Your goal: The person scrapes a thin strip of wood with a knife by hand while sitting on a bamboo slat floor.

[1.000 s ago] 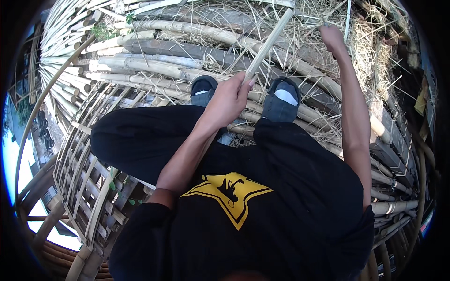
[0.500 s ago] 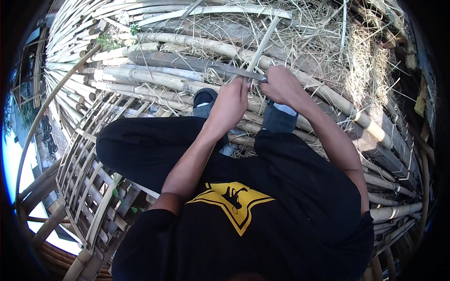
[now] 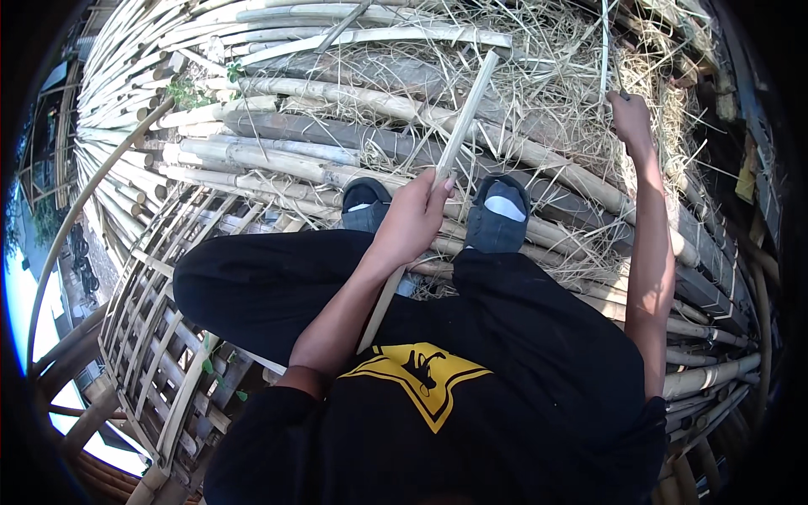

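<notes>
My left hand (image 3: 412, 220) is closed around a long, narrow bamboo strip (image 3: 465, 118), with the thumb lying along it. The strip slants from above my feet, under my palm, down to my shirt front. My right hand (image 3: 631, 124) is stretched far out to the right, over the loose straw, in a fist. A small dark end of the knife (image 3: 624, 96) shows at its top; the blade is hard to make out against the straw. My feet in dark sandals (image 3: 497, 215) rest on bamboo poles on either side of the strip.
Bamboo poles (image 3: 337, 88) lie stacked across the ground ahead and fan out to the left. Thin shavings and straw (image 3: 555, 97) cover the upper right. A woven bamboo lattice (image 3: 160, 324) stands at the left, beside a bent pole (image 3: 71, 215).
My right hand has swung with the knife from the strip, beside my left hand, far out to the right. The strip has shifted back toward my body, still in my left hand.
</notes>
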A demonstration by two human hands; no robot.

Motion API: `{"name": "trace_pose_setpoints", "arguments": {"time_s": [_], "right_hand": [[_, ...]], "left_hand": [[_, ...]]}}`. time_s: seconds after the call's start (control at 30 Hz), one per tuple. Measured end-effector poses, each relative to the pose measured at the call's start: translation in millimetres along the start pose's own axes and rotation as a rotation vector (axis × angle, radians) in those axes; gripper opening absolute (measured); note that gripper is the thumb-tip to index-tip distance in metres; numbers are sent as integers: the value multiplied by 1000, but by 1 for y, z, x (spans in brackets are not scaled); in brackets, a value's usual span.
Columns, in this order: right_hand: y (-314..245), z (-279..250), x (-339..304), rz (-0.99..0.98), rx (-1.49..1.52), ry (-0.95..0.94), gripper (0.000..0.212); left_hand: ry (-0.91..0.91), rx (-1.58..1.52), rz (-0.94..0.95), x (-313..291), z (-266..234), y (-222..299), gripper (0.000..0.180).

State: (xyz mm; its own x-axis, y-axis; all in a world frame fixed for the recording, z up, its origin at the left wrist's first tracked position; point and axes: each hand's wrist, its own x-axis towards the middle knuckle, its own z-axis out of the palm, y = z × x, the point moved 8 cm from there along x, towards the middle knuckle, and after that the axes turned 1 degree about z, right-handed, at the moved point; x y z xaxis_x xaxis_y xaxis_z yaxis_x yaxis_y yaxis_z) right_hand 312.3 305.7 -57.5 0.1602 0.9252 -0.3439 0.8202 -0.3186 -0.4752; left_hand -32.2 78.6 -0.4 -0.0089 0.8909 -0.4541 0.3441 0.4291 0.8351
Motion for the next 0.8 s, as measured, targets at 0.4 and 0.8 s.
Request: {"name": "trace_pose_setpoints", "arguments": {"time_s": [0.4, 0.8], "right_hand": [[-154, 149, -172, -531, -188, -509, 27], [-49, 72, -1, 28, -112, -80, 35]], "left_hand": [[111, 298, 73, 4, -7, 5, 21], [54, 170, 68, -13, -1, 25, 21]]}}
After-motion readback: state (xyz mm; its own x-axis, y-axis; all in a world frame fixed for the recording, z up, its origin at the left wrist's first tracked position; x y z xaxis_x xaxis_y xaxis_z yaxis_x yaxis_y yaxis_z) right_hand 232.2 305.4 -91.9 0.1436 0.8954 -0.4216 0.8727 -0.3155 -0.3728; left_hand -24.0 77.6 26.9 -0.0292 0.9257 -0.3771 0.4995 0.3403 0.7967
